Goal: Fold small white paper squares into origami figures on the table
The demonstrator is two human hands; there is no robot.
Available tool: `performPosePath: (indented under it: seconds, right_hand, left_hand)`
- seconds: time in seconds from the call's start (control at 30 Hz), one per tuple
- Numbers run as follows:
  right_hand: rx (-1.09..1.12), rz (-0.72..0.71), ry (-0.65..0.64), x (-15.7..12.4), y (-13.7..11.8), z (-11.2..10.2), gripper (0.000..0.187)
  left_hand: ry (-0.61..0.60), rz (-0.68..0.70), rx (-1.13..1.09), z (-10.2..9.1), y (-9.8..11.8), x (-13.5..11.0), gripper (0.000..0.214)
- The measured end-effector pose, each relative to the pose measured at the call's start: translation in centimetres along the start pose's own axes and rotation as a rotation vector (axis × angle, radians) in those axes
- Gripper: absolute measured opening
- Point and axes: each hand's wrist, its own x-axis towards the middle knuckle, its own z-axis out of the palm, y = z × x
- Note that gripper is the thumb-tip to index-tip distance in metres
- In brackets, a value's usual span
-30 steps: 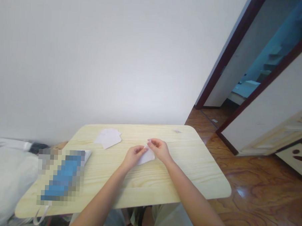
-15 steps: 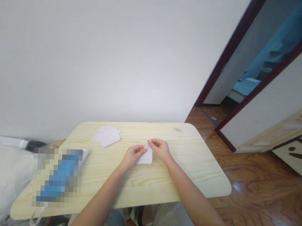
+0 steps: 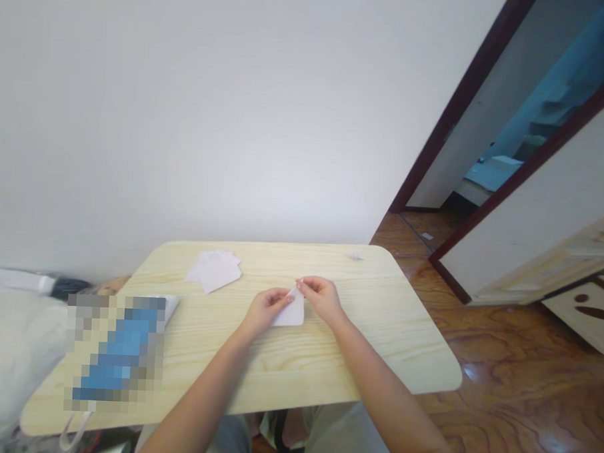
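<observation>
Between my hands is a small white card (image 3: 292, 314) with rounded corners, tilted over the wooden table (image 3: 320, 367). My left hand (image 3: 268, 308) is closed on the card's left side, thumb lying across its upper edge. At the card's top corner, my right hand (image 3: 321, 297) pinches with thumb and forefinger. Whether something small sits in that pinch is too fine to make out. Behind and left of my hands, several white cards (image 3: 218, 272) lie overlapping in a loose pile on the table.
A small pale item (image 3: 355, 257) lies near the table's far right corner. On the left, a blue blurred-out object (image 3: 121, 349) with a white strap (image 3: 75, 433) rests on the table. A white wall (image 3: 286, 119) rises behind; a doorway (image 3: 454, 173) opens at right.
Both hands stay almost in place on the card, with only a slight shift of the fingers at its top corner. The whole view has shifted very slightly.
</observation>
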Motion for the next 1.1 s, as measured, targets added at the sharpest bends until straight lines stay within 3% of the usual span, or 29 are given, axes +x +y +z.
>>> performPosePath:
  seconds: [0.13, 0.33, 0.57, 0.83, 1.1]
  right_hand:
    - [0.046, 0.048, 0.057, 0.4, 0.0, -0.4, 0.026]
    - [0.038, 0.087, 0.09, 1.4, 1.0, -0.8, 0.029]
    - [0.079, 0.115, 0.191, 2.0, 1.9, -1.3, 0.031]
    - [0.071, 0.144, 0.153, 1.9, 1.9, -1.6, 0.032]
    - [0.115, 0.18, 0.129, 1.7, 2.0, -1.7, 0.036]
  left_hand:
    - [-0.018, -0.062, 0.026, -0.5, 0.1, -0.2, 0.039]
    - [-0.182, -0.123, -0.001, -0.9, 0.3, -0.1, 0.042]
    - [-0.134, -0.139, -0.003, -1.1, 0.5, -0.3, 0.04]
    - [-0.094, -0.229, 0.002, -1.2, 0.3, -0.1, 0.036]
    - [-0.132, -0.187, 0.015, -1.2, -0.1, -0.3, 0.038]
